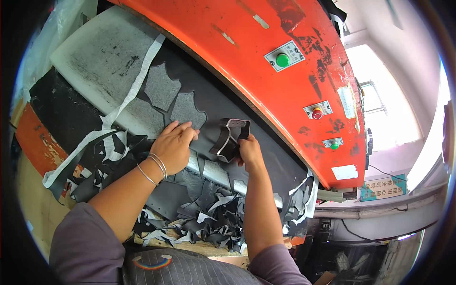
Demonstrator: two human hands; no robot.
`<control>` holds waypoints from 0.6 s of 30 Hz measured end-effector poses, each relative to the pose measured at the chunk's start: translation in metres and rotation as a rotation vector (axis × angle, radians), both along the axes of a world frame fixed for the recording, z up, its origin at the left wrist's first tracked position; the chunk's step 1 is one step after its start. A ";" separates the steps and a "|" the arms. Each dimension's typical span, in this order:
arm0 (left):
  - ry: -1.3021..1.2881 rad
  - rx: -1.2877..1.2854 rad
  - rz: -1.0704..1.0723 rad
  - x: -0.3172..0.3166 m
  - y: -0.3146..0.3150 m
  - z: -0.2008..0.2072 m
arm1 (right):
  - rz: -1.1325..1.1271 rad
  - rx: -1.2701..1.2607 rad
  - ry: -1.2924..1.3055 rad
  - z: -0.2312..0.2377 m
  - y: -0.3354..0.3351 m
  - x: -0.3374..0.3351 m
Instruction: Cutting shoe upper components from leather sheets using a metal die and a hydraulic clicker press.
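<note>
A dark sheet of leather-like material lies over the pale cutting board. Two shaped grey patches, a left one and a right one, show in the sheet like cut-outs. Just below the right patch, my left hand rests with its fingers stretched out on the surface, holding nothing. My right hand is closed on the right side of a metal cutting die, a curved open frame of thin steel. The die stands on the dark sheet. My right fingertips are partly hidden behind it.
An orange machine beam runs diagonally beyond the sheet, bearing an upper green button, a red knob and a lower green button. Dark and pale scraps pile up on the near side. A pale strip trails at left.
</note>
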State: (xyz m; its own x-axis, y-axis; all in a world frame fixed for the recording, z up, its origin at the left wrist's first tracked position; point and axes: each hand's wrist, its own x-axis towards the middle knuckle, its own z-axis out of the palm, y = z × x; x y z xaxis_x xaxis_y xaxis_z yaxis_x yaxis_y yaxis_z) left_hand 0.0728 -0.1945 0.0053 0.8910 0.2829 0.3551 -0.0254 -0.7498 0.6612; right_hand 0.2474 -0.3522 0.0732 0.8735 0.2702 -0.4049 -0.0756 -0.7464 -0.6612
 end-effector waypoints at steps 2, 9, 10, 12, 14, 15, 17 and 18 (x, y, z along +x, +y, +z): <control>-0.030 -0.015 0.009 0.003 0.000 0.003 | 0.008 -0.046 -0.021 0.003 0.006 -0.005; -0.003 -0.019 0.008 0.002 0.005 -0.001 | 0.111 -0.333 -0.085 0.008 0.032 -0.013; 0.000 -0.020 0.010 0.002 0.005 0.000 | 0.126 -0.362 -0.095 0.007 0.033 -0.011; -0.009 -0.029 0.009 0.002 0.005 0.001 | 0.112 -0.344 -0.113 0.005 0.031 -0.010; 0.000 -0.025 0.012 0.001 0.007 0.001 | 0.104 -0.322 -0.127 0.003 0.030 -0.012; 0.003 -0.020 0.011 0.001 0.007 0.000 | 0.086 -0.222 -0.158 0.002 0.025 -0.017; 0.009 -0.012 0.012 0.003 0.007 -0.002 | 0.071 -0.122 -0.187 -0.009 0.005 -0.027; 0.014 -0.003 0.009 0.003 0.007 -0.003 | 0.265 -0.037 -0.404 -0.027 -0.016 -0.030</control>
State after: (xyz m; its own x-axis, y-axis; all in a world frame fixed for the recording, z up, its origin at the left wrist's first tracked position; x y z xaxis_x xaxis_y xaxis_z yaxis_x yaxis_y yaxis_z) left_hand 0.0761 -0.1878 0.0020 0.8934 0.2916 0.3419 -0.0098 -0.7480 0.6637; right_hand 0.2173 -0.3680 0.0463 0.8658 0.4966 -0.0616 0.3776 -0.7290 -0.5709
